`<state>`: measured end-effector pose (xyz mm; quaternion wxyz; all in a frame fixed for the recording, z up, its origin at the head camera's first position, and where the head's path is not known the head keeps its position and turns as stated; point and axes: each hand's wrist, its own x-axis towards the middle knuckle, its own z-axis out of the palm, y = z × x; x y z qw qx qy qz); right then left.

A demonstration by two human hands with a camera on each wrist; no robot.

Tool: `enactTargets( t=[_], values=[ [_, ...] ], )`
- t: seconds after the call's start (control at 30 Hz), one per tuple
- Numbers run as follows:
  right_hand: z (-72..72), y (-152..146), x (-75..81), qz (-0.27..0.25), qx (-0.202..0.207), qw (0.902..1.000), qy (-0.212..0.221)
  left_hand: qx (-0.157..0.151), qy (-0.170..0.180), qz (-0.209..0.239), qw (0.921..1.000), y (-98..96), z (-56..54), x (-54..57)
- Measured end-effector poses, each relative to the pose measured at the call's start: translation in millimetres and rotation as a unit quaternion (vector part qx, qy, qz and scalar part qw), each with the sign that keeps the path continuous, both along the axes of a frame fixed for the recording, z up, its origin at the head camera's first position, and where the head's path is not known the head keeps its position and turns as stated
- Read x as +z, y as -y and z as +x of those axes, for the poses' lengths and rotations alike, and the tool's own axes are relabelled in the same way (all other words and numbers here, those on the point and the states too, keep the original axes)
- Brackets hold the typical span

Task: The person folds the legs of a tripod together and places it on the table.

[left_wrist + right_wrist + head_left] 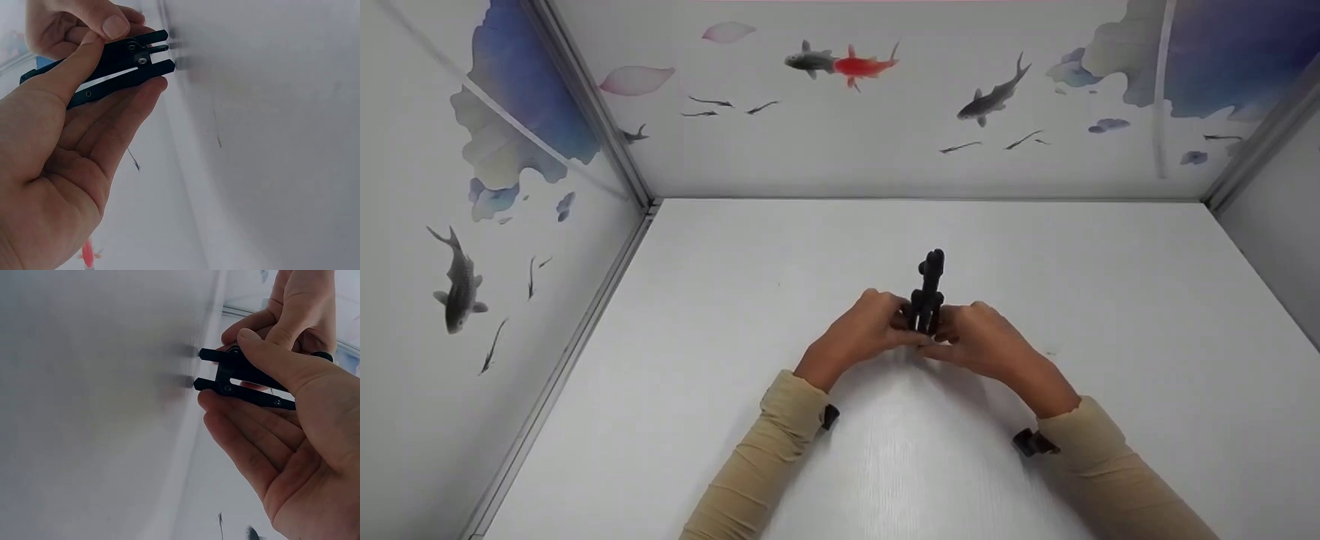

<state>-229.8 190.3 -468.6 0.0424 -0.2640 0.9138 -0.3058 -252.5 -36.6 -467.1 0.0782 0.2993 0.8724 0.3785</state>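
A black mini tripod (931, 276) stands upright on the white table, its narrow legs pointing down. My left hand (874, 322) holds it low on the left side, and my right hand (986, 339) grips it from the right. In the left wrist view, three leg tips of the tripod (125, 80) are at the tabletop and a slit shows between the legs. The thumbs press on the near side while fingers support the outer legs. From the right wrist, two leg ends of the tripod (256, 396) show at the table; palms and thumbs hide part of its body.
The white tabletop (720, 270) spreads around both hands. Panels printed with fish and blue shapes enclose it: a back wall (885, 142) and a left wall (405, 420). Small dark devices sit at both cuffs, one by the right cuff (1027, 442).
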Motion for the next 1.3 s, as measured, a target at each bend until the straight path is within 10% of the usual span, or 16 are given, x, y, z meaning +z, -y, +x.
enactTargets(
  t=[0.33,0.5,0.67,0.87,1.3],
  values=[
    [-0.8,-2.1,-2.2,0.032,-0.011,0.9992,-0.021,-0.015,0.013,0.009,0.9998,1.6,1.0,4.8],
    [-0.2,-1.6,-2.2,0.046,-0.013,0.9977,-0.047,0.055,-0.053,0.013,0.9970,0.5,7.9,18.8],
    [-0.1,-0.9,-2.6,0.034,-0.006,0.9988,-0.035,0.112,-0.160,0.123,0.9730,0.0,13.7,36.5],
    [0.6,-0.6,-3.1,0.027,-0.007,0.9992,-0.030,0.072,-0.246,0.211,0.9435,-2.7,16.2,45.1],
    [-0.2,-7.0,2.0,0.094,-0.046,0.9901,-0.094,0.074,-0.158,0.292,0.9404,18.5,7.6,53.4]
  ],
)
